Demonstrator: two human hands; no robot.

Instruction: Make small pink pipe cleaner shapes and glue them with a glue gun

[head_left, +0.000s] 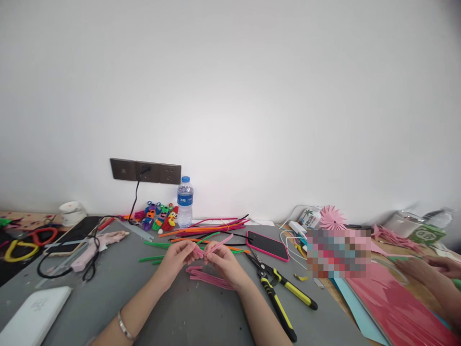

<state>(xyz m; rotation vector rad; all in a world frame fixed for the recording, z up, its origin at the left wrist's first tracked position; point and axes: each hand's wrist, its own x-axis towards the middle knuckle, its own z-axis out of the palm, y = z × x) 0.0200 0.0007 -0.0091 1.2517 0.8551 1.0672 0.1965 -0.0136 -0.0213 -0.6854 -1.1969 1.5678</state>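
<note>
Wall (230, 105) at far side; grey mat (201, 317) below it, near. Co-worker's hand (410, 269) at right edge, apart from the wearer's.

Left hand (175, 257) and right hand (225, 265) over mid-mat, fingertips close together. Grip: both pinched nearly closed on pink fuzzy stems (199, 251), 1 end slanting up to far right. Exact number held: cannot tell.

Yellow-and-black handles, 2, (297, 291) splayed near right. Water bottle (185, 211) upright, far left of hands. Pink-edged phone (269, 246) to the right. Loose pink bundle (209, 278) on mat, just nearer than the fingers. Fuzzy figures, 3, (158, 220) beside bottle.

Risks (judged): pinch covers little length, so uneven pull could let the stems slip or splay; tight bending could kink the wire presumably inside. Low right wrist could drag the loose bundle. Rightward forearm sweep could knock the handles.
</note>
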